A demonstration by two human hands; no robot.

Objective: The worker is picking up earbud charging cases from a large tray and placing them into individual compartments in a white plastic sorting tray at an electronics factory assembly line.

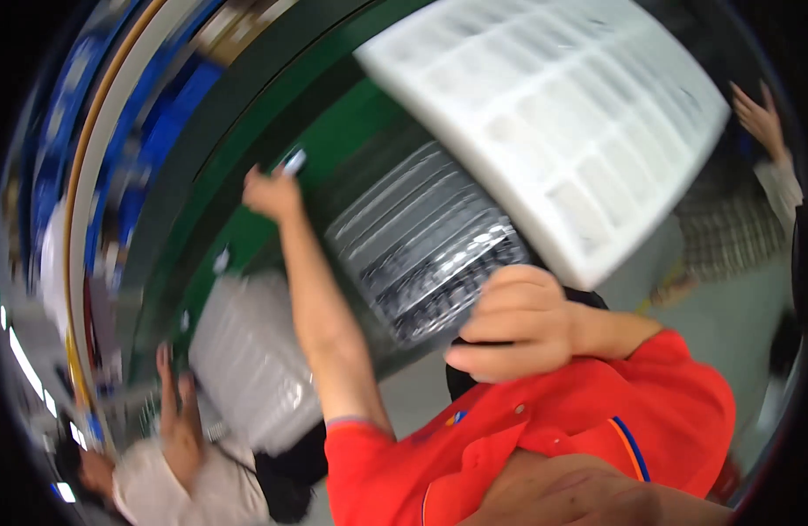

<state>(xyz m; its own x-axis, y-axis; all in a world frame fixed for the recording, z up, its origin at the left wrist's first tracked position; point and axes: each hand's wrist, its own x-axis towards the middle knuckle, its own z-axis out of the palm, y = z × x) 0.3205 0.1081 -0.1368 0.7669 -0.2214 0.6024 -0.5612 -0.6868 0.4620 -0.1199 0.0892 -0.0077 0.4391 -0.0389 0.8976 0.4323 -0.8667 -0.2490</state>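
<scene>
My left arm stretches out over the green conveyor belt (338, 123). My left hand (272, 195) has its fingers curled in against a small silvery-white part (292, 161), whose kind is too blurred to tell. In front of my chest, my right hand (513, 324) is closed in a fist; what it holds, if anything, is hidden. Just beyond that fist lies a grey-black plastic tray (430, 237) with ridged rows and shiny film-like highlights. A large white tray (553, 114) with many rectangular pockets tilts beside it, to the right.
More small parts (222, 259) lie along the belt. A translucent tray stack (255, 359) stands at the left, near a co-worker in a pale top (189, 482). Another person's hand (761, 118) shows at the far right. Blue bins (172, 110) line the far side.
</scene>
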